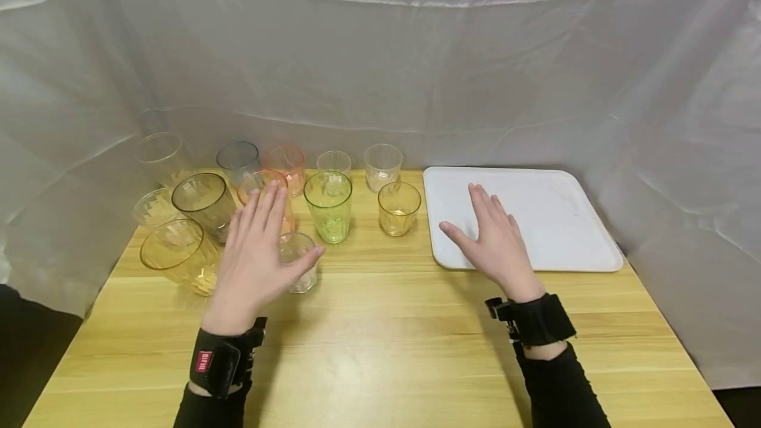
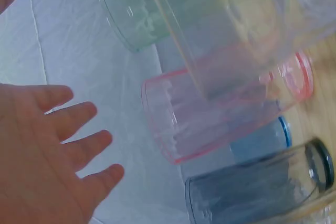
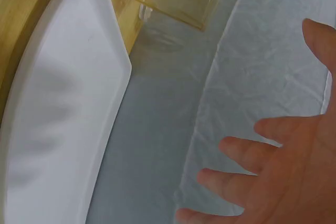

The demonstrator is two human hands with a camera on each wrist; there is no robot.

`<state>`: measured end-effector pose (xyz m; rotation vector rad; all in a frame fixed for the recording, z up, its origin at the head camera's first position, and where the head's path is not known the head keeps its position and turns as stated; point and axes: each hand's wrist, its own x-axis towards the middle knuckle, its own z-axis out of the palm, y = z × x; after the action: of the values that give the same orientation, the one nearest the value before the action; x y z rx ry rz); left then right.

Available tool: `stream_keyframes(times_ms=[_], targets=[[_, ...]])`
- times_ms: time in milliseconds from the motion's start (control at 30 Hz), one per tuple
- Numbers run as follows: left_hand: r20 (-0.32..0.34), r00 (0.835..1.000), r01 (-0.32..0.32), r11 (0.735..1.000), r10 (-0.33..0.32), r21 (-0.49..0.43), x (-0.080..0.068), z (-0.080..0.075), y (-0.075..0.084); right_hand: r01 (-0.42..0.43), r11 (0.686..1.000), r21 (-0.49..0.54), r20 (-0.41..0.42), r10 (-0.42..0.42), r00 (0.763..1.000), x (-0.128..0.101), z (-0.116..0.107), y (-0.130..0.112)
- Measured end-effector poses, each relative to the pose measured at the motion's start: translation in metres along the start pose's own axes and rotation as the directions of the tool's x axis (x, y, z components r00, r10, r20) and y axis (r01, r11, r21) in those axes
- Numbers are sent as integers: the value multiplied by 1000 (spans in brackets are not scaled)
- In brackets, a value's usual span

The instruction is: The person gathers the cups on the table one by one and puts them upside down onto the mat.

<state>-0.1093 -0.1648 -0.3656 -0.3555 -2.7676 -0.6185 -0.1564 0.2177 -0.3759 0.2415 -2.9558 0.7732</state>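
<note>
The left hand (image 1: 257,253) covers part of the small clear glass (image 1: 299,261) and the orange glass (image 1: 264,198). In the right wrist view the white tray (image 3: 63,129) is cut off by the frame edge.

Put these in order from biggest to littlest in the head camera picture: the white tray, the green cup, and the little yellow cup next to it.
1. white tray, by far the biggest.
2. green cup.
3. little yellow cup, shorter and narrower than the green one beside it.

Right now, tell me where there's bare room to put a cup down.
The white tray is bare beyond the right hand. The table is bare near the wrists. Cups crowd the back left around the green cup and left hand.
</note>
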Motion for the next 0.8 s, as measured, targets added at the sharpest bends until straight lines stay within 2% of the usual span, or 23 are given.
stream_keyframes(times_ms=[133, 233, 300, 367, 433, 467, 567, 633, 800], targets=[[-96, 992, -87, 995, 82, -45, 2, 7, 2, 32, 999, 41, -42, -30, 999, 4, 8, -1], [-198, 968, -173, 982, 156, -71, 5, 13, 6, 43, 997, 67, -63, -39, 997, 6, 13, -3], [-286, 935, -245, 965, 211, -91, 8, 18, 9, 46, 995, 83, -71, -40, 997, 6, 17, -5], [-366, 894, -314, 944, 258, -103, 12, 22, 14, 48, 994, 98, -81, -41, 996, 6, 19, -6], [-430, 855, -373, 920, 291, -119, 16, 28, 20, 48, 993, 112, -86, -38, 996, 6, 22, -7], [-451, 841, -394, 910, 298, -132, 17, 31, 24, 47, 992, 119, -87, -37, 996, 6, 23, -8], [-481, 824, -429, 884, 298, -187, 21, 40, 34, 43, 991, 130, -89, -31, 996, 6, 26, -10], [-488, 822, -446, 865, 295, -228, 24, 47, 42, 42, 990, 134, -91, -29, 995, 5, 28, -11], [-474, 831, -459, 841, 293, -285, 30, 66, 58, 38, 991, 131, -99, -25, 995, 2, 30, -11]])
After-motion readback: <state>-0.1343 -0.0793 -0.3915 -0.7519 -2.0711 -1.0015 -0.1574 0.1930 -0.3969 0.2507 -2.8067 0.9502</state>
